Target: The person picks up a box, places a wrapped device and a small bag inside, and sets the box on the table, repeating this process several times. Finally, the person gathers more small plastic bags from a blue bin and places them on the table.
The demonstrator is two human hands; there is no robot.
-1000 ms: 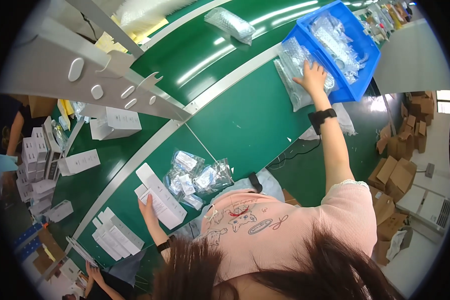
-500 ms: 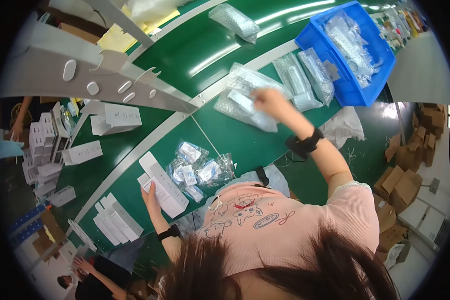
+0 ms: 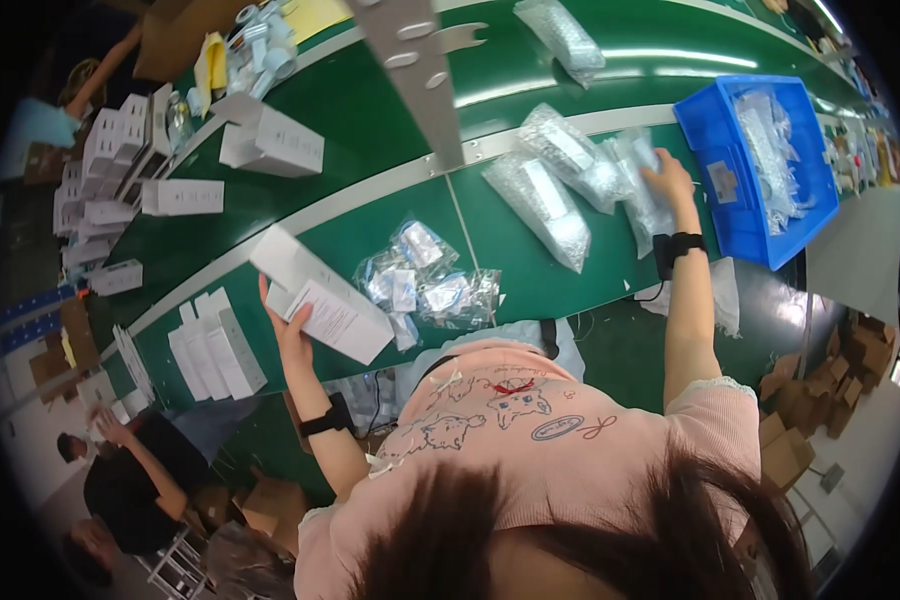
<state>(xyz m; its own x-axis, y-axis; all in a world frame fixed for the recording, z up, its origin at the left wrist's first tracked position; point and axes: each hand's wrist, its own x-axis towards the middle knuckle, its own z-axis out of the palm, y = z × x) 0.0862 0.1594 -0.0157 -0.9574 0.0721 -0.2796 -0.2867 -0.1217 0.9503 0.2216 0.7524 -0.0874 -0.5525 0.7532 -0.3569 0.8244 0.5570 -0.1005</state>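
The white box [image 3: 322,300] is lying low on the green surface [image 3: 510,270], left of the middle. The left hand [image 3: 288,325] is holding it from below, with the fingers curled around its lower edge and the thumb on the side. The box is long and flat and is tilting a bit.

Further left, more white boxes [image 3: 215,350] are lying side by side on the surface, near the held box but not touching it. Above them, past a silver rail [image 3: 370,195], a bigger white box [image 3: 270,140] is sitting on the upper green belt [image 3: 370,110].

Just right of the held box, a pile of small clear bags [image 3: 420,285] is lying on the surface. One bag is touching the box corner.

Further right, long bubble bags [image 3: 545,200] are lying on the surface in a loose row. The right hand [image 3: 670,185] is reaching out far and is resting on the bubble bag at the right end [image 3: 638,190]. The fingers are spread and lying flat on the bag. I cannot tell if they are gripping it.

Right of that hand, a blue bin [image 3: 730,215] is sitting at the edge of the surface, with more clear bags [image 3: 770,150] inside. The hand is just beside the bin.
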